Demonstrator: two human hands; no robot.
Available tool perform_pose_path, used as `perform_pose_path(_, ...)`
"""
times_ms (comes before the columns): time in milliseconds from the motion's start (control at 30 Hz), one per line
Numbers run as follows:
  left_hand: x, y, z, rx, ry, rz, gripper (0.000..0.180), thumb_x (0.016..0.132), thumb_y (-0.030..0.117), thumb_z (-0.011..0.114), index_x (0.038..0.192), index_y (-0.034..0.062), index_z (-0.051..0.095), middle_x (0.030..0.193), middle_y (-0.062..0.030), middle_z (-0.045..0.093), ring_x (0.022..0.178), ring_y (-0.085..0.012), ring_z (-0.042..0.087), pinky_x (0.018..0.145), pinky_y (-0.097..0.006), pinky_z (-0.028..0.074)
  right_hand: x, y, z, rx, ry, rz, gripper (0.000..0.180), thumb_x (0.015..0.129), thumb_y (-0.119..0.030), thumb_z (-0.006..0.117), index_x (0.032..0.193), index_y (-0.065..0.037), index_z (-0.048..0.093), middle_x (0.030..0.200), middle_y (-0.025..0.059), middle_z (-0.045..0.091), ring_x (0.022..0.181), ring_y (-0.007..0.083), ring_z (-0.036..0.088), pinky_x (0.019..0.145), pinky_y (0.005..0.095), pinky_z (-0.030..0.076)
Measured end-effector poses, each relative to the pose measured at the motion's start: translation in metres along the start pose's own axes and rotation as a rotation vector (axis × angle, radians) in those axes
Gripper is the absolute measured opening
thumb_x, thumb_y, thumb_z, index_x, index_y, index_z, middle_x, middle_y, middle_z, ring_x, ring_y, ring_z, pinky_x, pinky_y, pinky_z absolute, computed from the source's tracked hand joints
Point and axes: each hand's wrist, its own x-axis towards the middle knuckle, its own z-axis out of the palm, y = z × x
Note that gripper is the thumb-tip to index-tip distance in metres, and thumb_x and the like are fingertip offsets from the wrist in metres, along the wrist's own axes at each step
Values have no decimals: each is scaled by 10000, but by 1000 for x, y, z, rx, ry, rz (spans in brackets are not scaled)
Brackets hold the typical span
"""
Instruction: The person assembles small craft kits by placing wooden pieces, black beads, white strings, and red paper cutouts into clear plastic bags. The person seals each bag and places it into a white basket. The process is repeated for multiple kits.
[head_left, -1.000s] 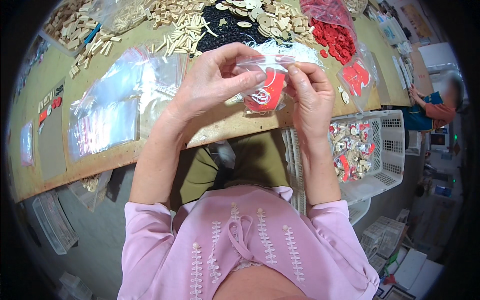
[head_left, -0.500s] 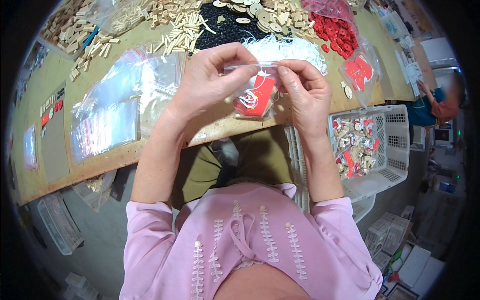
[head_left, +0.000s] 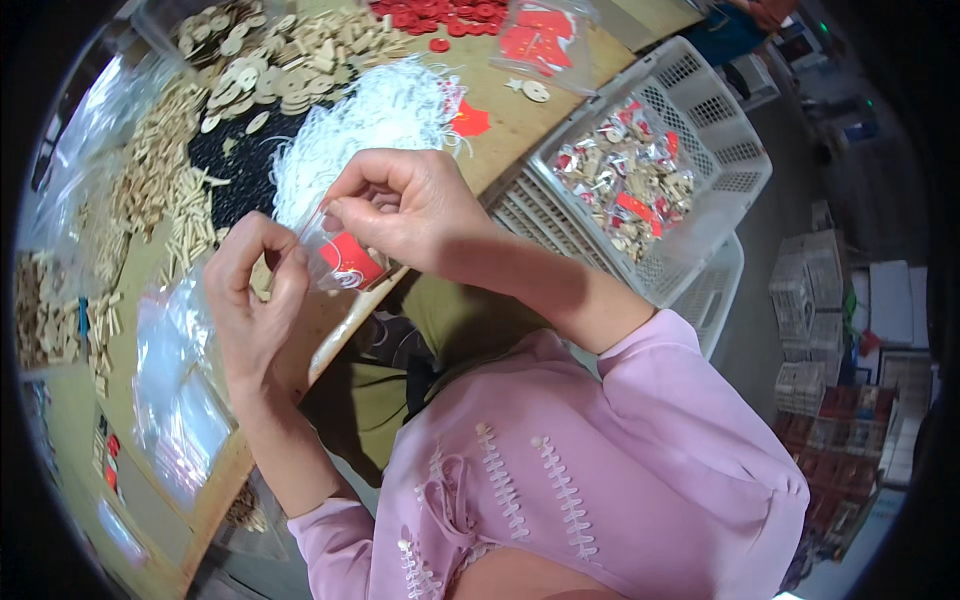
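The little clear bag (head_left: 335, 255) with red pieces inside sat at about 12 o'clock a moment ago, with both hands close together on its top. Now the view has swung, and the bag sits left of the middle, at about 10 o'clock, over the edge of the bench (head_left: 520, 120). The left hand (head_left: 250, 300) holds the bag's left side in its fingers. The right hand (head_left: 405, 205) pinches the top edge, fingers narrow. The bag's top looks nearly pressed shut. A white basket (head_left: 690, 90) of filled bags waits at 2 o'clock.
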Motion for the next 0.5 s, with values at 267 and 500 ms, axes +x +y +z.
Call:
perform_pose_path(267,3,-1,6,-172,-135,-134,92,847,66,639,819,-19,620,746,-51,621,701,-115,578,662,-275,469,-15,-5,-30,231,113,241,134,995,-118,653,1040,-3,704,931,93,760,742,80,693,622,211,537)
perform_pose_path(500,7,-13,5,-261,-94,-239,216,948,188,664,835,5,651,692,-48,610,667,-116,559,624,-301,458,-10,10,-46,468,49,228,157,1016,-130,635,1111,-11,674,982,68,735,801,83,676,690,205,529)
